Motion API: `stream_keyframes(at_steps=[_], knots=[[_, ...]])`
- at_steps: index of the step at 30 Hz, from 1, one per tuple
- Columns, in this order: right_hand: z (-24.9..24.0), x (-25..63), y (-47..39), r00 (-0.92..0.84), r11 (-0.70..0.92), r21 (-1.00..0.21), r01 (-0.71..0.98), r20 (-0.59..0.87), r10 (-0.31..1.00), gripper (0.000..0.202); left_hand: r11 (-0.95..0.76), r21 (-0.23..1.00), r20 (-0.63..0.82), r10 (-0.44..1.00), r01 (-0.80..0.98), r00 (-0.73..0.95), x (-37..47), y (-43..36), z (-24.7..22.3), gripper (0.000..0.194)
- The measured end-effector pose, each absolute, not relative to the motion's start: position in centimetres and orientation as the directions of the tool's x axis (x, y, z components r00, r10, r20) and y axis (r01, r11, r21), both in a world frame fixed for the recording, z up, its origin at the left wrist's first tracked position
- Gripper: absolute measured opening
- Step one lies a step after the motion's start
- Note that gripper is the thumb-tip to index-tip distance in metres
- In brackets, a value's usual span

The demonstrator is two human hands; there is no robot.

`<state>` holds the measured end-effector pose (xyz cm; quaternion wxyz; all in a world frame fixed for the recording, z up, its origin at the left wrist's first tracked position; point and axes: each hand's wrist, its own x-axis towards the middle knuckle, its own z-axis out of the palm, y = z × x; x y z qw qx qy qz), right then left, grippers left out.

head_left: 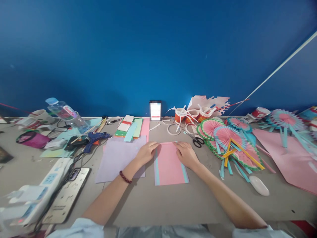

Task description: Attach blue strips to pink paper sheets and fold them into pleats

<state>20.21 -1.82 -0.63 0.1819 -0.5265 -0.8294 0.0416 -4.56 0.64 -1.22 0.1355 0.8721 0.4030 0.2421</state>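
A pink paper sheet point(170, 165) with light blue strips along its two sides lies flat in front of me. Its far edge shows a narrow fold. My left hand point(148, 151) grips the far left corner, fingers pressed together on the folded edge. At the far right corner, my right hand point(186, 153) pinches the same edge. The fingertips partly hide both corners. A lavender paper sheet point(116, 158) lies under and beside my left wrist, which wears a dark bead bracelet point(125, 177). Black-handled scissors point(198, 142) rest to the right of my right hand.
Pleated paper fans point(230, 137) pile up on the right, near a white computer mouse point(259, 185). Cups point(192, 115) with paper strips stand at the back. On the left are a blue glue gun point(95, 140), a power strip point(47, 190), a phone point(68, 195) and a bottle point(65, 110).
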Motion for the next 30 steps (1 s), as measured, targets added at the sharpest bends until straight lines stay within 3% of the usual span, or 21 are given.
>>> stream_keyframes(at_steps=[5,9,15,18,23,30], knots=[[-1.3,21.6,-0.6,-0.368,0.451,-0.344,0.823,0.282,0.886,0.047,-0.565,0.517,0.36,0.825,0.643,0.436,-4.9,1.2,-1.8,0.053],[-1.6,21.7,-0.4,-0.256,0.41,-0.485,0.772,0.352,0.9,0.047,-0.501,0.603,0.349,0.865,0.62,0.359,-4.8,1.4,-1.9,0.053],[-1.9,21.8,0.1,-0.164,0.376,-0.573,0.728,0.387,0.907,0.032,-0.456,0.656,0.324,0.89,0.602,0.322,-4.7,1.4,-2.0,0.051],[-2.5,22.0,0.6,-0.205,0.427,-0.559,0.711,0.416,0.886,0.023,-0.514,0.601,0.366,0.858,0.612,0.362,-4.6,1.6,-2.2,0.043],[-3.2,21.9,1.0,-0.293,0.478,-0.477,0.738,0.412,0.863,0.027,-0.645,0.418,0.391,0.763,0.639,0.514,-4.0,1.2,-2.0,0.029],[-2.7,21.5,0.3,-0.307,0.433,-0.409,0.803,0.34,0.889,0.026,-0.635,0.311,0.343,0.769,0.708,0.539,-3.5,0.4,-1.2,0.021]])
